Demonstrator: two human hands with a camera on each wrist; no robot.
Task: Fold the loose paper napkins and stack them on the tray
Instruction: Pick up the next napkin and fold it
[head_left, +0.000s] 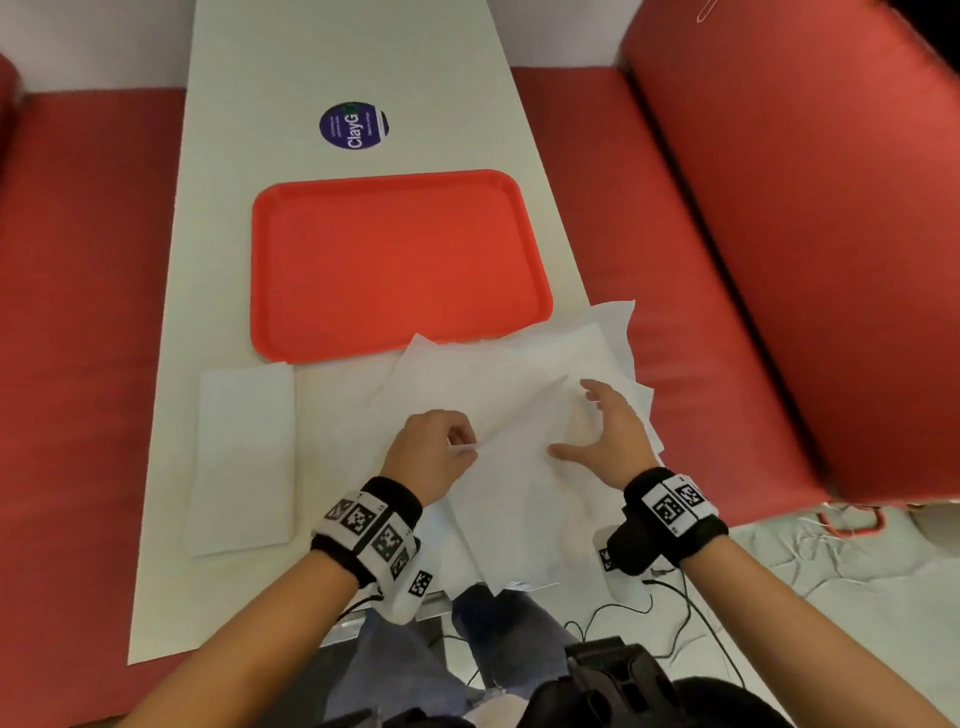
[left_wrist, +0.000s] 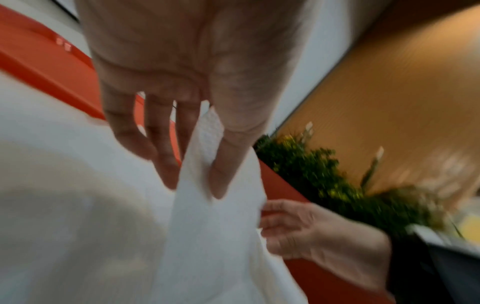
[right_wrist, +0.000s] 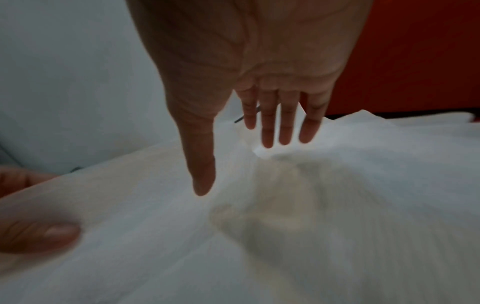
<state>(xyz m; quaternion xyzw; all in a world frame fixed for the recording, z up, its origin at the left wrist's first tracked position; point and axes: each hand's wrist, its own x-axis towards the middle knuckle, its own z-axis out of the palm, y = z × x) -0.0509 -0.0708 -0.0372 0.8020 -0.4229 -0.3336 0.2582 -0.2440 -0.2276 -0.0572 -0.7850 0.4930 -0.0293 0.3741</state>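
Nearest the lens, left hand (head_left: 434, 452) pinched a raised edge of the top napkin (head_left: 498, 415) between thumb and fingers (left_wrist: 166, 156), the paper pulled up into a peak in the left wrist view. Further left, flat on the white surface (head_left: 218, 260), lay one folded napkin (head_left: 241, 457), apart from the loose pile and just short of the near left corner of the red tray (head_left: 400, 260). Toward the middle, spread the pile of loose napkins (head_left: 524, 519), far corners overlapping the tray's near rim, near edge hanging past the surface over the lap. Beyond the tray, stuck to the surface, sat a round dark sticker (head_left: 354, 126). On the right, right hand (head_left: 605, 436) hovered spread and relaxed over the pile, fingers (right_wrist: 285, 131) straight, tips at or just above the paper, gripping nothing. Red cushioned seating (head_left: 779, 234) flanked both sides.
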